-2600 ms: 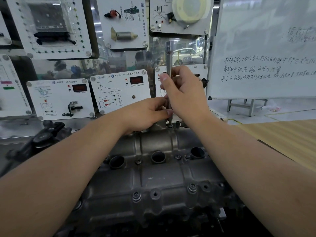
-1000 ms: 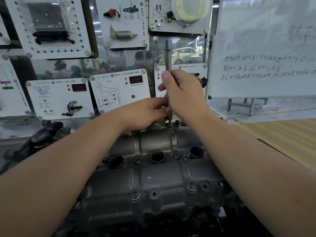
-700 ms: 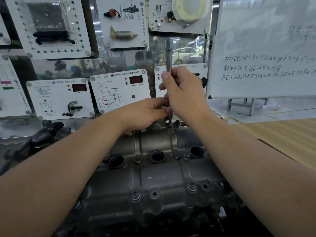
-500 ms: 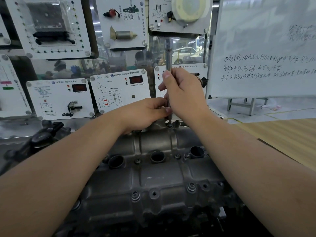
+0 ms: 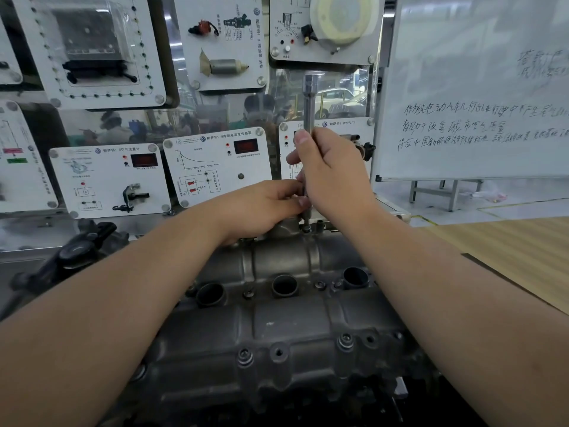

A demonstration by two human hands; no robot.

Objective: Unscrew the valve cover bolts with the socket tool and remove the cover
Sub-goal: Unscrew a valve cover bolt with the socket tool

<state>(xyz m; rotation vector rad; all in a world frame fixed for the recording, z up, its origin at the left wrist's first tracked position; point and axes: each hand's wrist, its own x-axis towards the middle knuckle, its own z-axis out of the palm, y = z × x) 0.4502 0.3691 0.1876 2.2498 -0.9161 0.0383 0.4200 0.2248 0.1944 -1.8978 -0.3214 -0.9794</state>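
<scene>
We've got our right hand (image 5: 334, 177) wrapped round the one upright socket tool (image 5: 308, 100), left hand (image 5: 264, 208) pinching its lower end, three round holes showing across the cover (image 5: 277, 322).

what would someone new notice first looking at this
Both hands meet at the far edge of the grey valve cover: the right hand grips an upright socket tool whose tip sits on a bolt, and the left hand holds its lower end. Behind stand white panels, and a whiteboard with handwriting at right.
</scene>
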